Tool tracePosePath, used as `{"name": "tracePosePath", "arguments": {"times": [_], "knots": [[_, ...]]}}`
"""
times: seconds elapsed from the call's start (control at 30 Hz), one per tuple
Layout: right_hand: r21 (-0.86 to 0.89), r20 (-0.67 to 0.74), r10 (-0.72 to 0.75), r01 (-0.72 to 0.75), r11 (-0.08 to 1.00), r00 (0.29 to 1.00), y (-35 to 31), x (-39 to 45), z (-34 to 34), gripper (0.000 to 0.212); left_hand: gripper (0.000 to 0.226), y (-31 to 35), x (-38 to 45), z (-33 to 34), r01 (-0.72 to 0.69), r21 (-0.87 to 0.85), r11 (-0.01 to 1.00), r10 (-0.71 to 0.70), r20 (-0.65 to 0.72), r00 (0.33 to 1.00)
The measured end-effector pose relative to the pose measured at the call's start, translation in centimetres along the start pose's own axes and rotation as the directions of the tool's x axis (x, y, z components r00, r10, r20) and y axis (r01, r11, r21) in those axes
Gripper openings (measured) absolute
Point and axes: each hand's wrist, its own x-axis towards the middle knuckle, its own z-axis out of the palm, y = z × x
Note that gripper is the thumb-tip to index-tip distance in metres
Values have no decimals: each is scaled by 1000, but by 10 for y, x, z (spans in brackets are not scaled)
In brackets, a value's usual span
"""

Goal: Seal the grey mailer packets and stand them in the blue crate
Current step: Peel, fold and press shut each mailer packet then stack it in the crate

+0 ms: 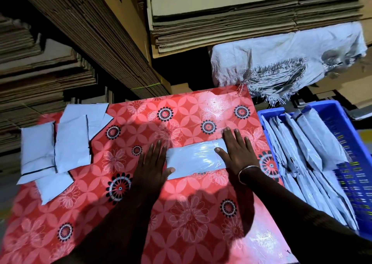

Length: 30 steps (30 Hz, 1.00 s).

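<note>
One grey mailer packet [196, 158] lies flat across the middle of the red flowered table [181, 213]. My left hand [152, 163] presses its left end with straight fingers, the thumb lying on the packet. My right hand [236, 153] lies flat on its right end, fingers spread. Several more grey packets [60, 147] lie in a loose pile at the table's left side. The blue crate [354, 134] stands off the table's right edge, and several grey packets [302, 149] lean on edge inside it.
Tall stacks of flattened cardboard [90, 32] rise behind and to the left of the table. A frayed white woven sack [281, 62] hangs under another cardboard stack [241, 22] at the back right, just above the crate.
</note>
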Motion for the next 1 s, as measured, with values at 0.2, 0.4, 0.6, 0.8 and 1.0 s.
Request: {"name": "tracePosePath", "arguments": {"times": [0.2,0.4,0.6,0.8,1.0], "knots": [[16,77,90,-92,996,993,-6,-2,-5,82,88,9,-11,-12,96,-35,995,-93,68,993],[288,-273,122,-40,957,954,-20,-57,-18,63,70,19,-32,-9,191,-394,899,-200,18,980],[597,-211,286,-109,795,935,-38,-130,17,27,47,34,-37,-30,96,-581,808,-251,-192,949],[883,87,469,-286,372,879,-75,-100,37,24,53,46,31,-59,-35,-463,886,-15,-104,994],[919,214,623,-372,134,752,-100,-72,35,29,52,62,57,-65,5,-413,911,69,164,984]]}}
